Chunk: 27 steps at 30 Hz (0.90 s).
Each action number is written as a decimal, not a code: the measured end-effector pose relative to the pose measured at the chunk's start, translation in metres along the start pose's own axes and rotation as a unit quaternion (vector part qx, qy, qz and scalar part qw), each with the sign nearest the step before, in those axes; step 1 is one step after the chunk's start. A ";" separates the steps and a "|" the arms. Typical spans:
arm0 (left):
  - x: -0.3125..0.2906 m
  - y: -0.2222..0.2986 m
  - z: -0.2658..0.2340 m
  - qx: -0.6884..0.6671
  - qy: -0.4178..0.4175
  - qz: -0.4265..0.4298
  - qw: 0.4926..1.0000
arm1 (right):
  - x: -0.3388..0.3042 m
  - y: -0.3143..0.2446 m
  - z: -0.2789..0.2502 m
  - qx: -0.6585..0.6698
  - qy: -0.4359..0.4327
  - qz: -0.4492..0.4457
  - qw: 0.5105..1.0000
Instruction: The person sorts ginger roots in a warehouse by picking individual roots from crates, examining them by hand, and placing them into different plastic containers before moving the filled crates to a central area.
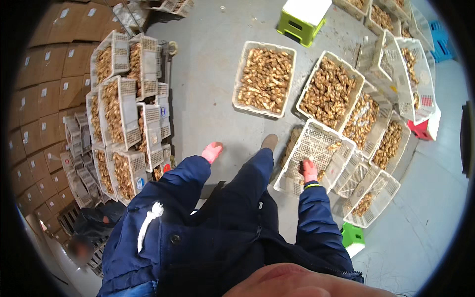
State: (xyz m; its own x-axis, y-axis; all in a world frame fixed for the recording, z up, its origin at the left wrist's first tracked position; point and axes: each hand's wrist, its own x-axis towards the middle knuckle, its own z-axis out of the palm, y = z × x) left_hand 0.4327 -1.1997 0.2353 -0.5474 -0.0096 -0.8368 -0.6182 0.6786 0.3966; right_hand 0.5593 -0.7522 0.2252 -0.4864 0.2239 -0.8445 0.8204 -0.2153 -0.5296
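Note:
My right hand [309, 171], in a pink glove, grips the near rim of a white slatted plastic crate [321, 143]. The crate is tilted up on the floor and holds only a few brown knobbly roots. Just beyond it stand two full crates of the same roots [265, 79] [328, 91]. My left hand [212, 151], also pink-gloved, hangs free over the grey concrete floor and holds nothing. My dark blue jacket sleeves and one trouser leg with a tan shoe [269, 142] fill the lower middle.
Tall stacks of root-filled crates [123, 119] stand at the left, with a wall of cardboard boxes [47, 94] behind them. More crates crowd the right [391, 143]. Green stools sit at the top [303, 20] and lower right [353, 236]. Another person [81, 245] crouches at the lower left.

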 end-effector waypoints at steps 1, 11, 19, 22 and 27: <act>-0.013 -0.023 -0.021 -0.023 -0.012 0.009 1.000 | -0.005 -0.003 0.022 0.052 -0.030 0.029 0.998; -0.119 -0.177 -0.031 -0.326 0.114 -0.062 0.936 | -0.090 0.083 0.022 -0.305 0.003 -0.260 0.916; -0.112 -0.221 -0.133 -0.410 0.115 0.012 0.905 | -0.123 0.084 0.013 -0.625 -0.015 -0.063 0.778; -0.121 -0.140 -0.167 -0.534 0.016 -0.081 0.842 | -0.102 0.030 -0.003 -0.747 0.056 -0.069 0.659; -0.078 -0.231 -0.310 -0.666 -0.109 0.025 0.737 | 0.004 -0.135 0.157 -0.118 -0.129 -0.229 0.958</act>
State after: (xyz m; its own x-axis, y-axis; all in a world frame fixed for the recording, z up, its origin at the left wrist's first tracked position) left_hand 0.4431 -1.5834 0.3267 -0.5752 0.2069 -0.7914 -0.6844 -0.6517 0.3270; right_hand 0.3994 -0.8715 0.2809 -0.8442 -0.0063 -0.5360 0.5340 0.0771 -0.8420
